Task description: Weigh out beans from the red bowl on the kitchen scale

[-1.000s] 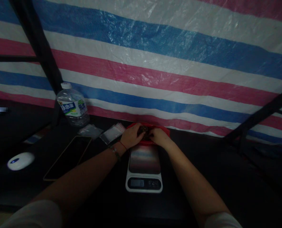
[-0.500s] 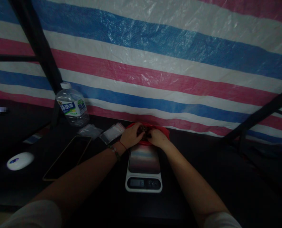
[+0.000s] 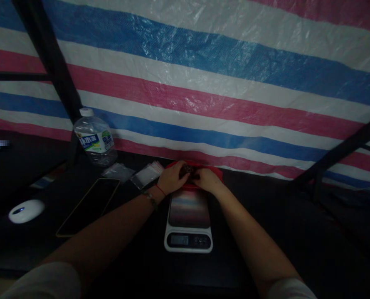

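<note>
Both hands meet over a red, shallow, bag-like or dish-like thing (image 3: 218, 171) at the far end of a kitchen scale (image 3: 189, 214). My left hand (image 3: 171, 177) curls its fingers around dark brown, lumpy pieces (image 3: 188, 169), too dim to name. From the other side my right hand (image 3: 208, 181) reaches in, its fingertips pinched together at the same dark pieces. What lies between those fingertips is hidden. The scale has a shiny metal plate and a lit display (image 3: 179, 240), which seems to read 20.
Small clear zip bags (image 3: 146, 175) and another clear plastic bag (image 3: 117, 171) lie left of the hands. Further left are a phone (image 3: 90, 207), a white computer mouse (image 3: 26, 211) and a large clear bottle (image 3: 96, 141). A striped tarp (image 3: 203, 95) hangs behind the black table.
The number on the scale's display has changed. My fingers have shifted slightly at the dark pieces; both arms stay almost in place.
</note>
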